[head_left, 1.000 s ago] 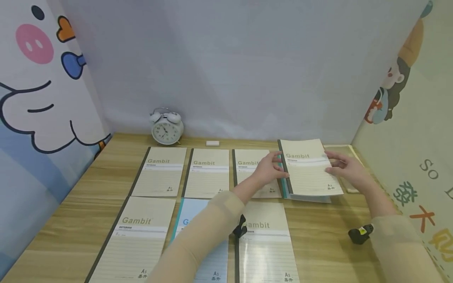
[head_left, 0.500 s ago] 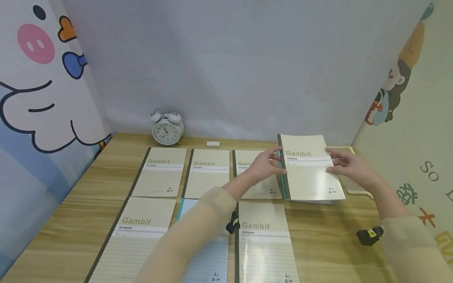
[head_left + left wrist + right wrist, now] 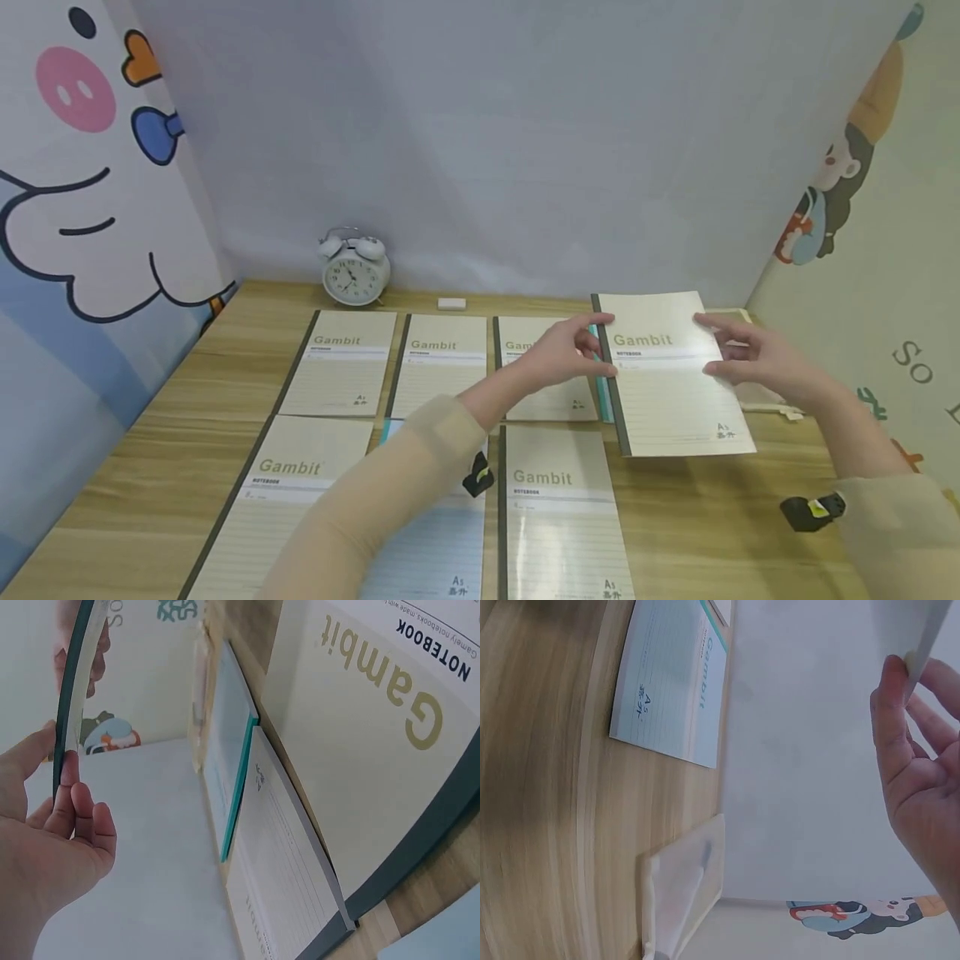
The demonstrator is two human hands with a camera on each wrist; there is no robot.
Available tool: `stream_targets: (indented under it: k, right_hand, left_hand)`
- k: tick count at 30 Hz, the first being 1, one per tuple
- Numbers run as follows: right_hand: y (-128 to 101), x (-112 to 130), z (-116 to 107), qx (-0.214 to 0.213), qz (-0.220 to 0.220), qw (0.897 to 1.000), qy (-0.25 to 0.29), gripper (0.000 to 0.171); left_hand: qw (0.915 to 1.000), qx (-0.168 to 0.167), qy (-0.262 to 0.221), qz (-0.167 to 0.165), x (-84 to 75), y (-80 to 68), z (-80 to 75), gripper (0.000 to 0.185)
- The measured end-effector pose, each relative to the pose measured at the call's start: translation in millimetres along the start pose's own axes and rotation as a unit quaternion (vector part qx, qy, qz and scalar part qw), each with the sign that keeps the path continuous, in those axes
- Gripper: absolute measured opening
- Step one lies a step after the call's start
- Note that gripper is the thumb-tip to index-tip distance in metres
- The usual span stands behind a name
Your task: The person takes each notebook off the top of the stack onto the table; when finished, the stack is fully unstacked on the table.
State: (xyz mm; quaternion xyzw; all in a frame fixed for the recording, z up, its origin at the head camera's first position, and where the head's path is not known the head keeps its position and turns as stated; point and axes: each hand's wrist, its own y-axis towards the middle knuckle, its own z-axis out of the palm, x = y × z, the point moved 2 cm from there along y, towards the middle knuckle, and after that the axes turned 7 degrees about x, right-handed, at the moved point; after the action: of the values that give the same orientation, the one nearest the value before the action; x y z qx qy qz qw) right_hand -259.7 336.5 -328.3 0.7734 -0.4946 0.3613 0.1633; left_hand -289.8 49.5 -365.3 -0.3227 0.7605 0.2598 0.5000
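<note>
A wooden surface (image 3: pixel 697 500) carries two rows of Gambit notebooks. Above its far right corner, a beige notebook (image 3: pixel 675 375) is lifted clear of a teal-spined one (image 3: pixel 232 761) beneath. The left hand (image 3: pixel 562 354) pinches its dark spine; the right hand (image 3: pixel 757 362) pinches the opposite edge. Keeping both edges level should stop the cover sagging.

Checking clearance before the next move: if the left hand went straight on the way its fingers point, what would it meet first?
Probably the right hand across the held notebook that the left hand already grips; depth unclear.
</note>
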Motion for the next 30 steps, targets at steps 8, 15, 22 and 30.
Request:
stream_targets:
  k: [8, 15, 22, 30]
  right_hand:
    - [-13.6, 4.1, -3.7, 0.024, -0.039, 0.998, -0.046, 0.074]
    - [-26.6, 0.6, 2.1, 0.055, -0.035, 0.996, -0.053, 0.074]
    - [-37.7, -14.9, 12.7, 0.079, -0.027, 0.996, -0.023, 0.071]
    - [-47.3, -30.9, 31.6, 0.117, -0.076, 0.989, 0.054, 0.07]
  left_hand:
    - [0.9988, 0.034, 0.036, 0.003, -10.1, -13.1, 11.8, 0.072]
    - [0.9968, 0.059, 0.054, 0.002, -5.6, -23.4, 29.4, 0.069]
    - [0.9957, 0.071, 0.057, -0.019, 1.8, -33.8, 51.0, 0.068]
    - [0.9929, 0.072, 0.083, -0.047, 12.7, -43.9, 70.3, 0.07]
